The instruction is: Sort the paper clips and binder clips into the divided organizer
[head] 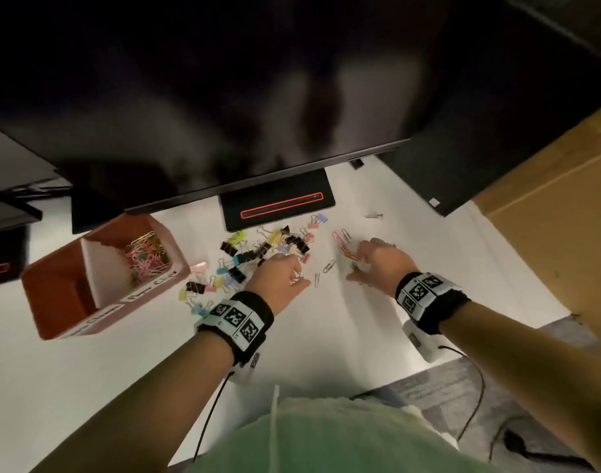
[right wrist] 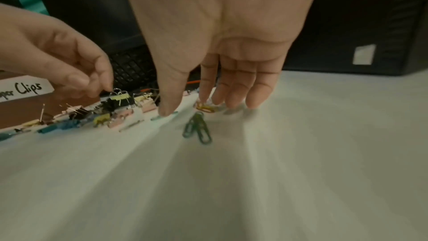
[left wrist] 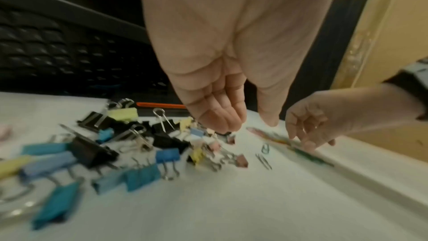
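A reddish divided organizer stands at the left of the white table; its far compartment holds coloured paper clips. A heap of binder clips lies mid-table. My left hand hovers at the heap's right edge, fingers bent down, thumb apart, nothing visibly held. My right hand reaches down with straight fingers, whose tips touch a cluster of coloured paper clips. Its thumb rests on the table. Two green paper clips lie under the palm. Silver paper clips lie between the hands.
A dark monitor hangs over the far side, its black stand base just behind the heap. A keyboard sits behind the clips. A black computer case and a cardboard box stand at the right, where the table ends.
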